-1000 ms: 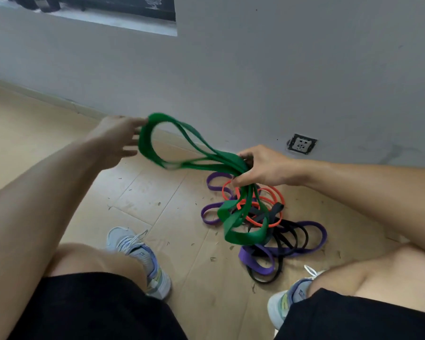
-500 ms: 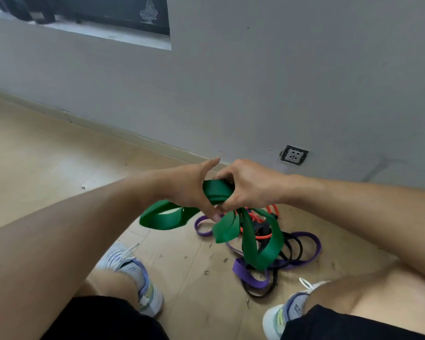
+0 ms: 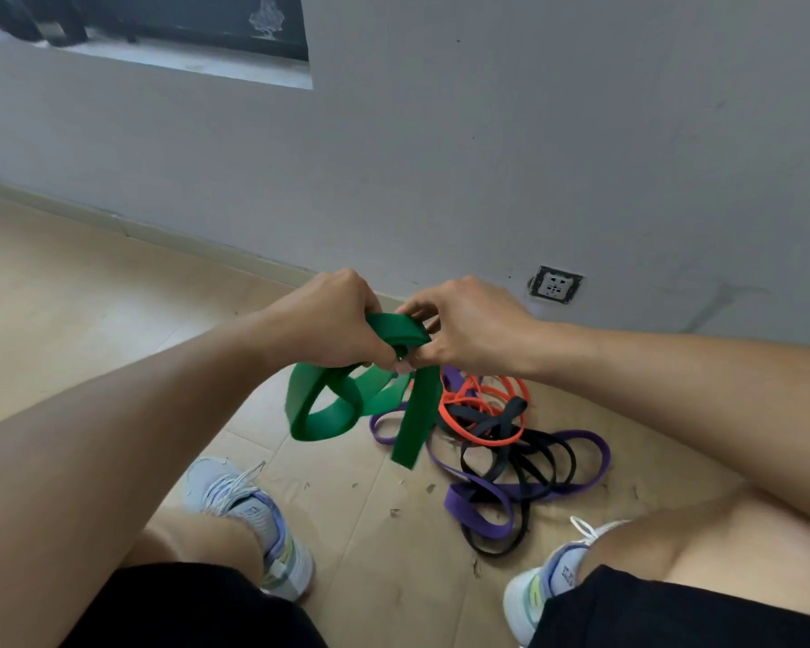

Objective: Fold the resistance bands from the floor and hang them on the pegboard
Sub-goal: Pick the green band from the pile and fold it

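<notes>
Head view: at frame centre I see the left hand [image 3: 335,322] and right hand [image 3: 471,327] almost touching, both sets of fingers closed around the green band [image 3: 333,413], whose folded loops hang below the hands, clear of the floor [image 3: 90,292]. Lower right of centre, the purple band [image 3: 480,505], black band [image 3: 496,465] and orange band [image 3: 475,416] lie tangled on the floor between both shoes, below the wall socket [image 3: 555,285].

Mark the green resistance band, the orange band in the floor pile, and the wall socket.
green resistance band [image 3: 396,327]: head view, on the folded top strip held between both hands.
orange band [image 3: 445,413]: head view, on its left curve in the pile.
wall socket [image 3: 555,285]: head view, on the faceplate centre.
</notes>
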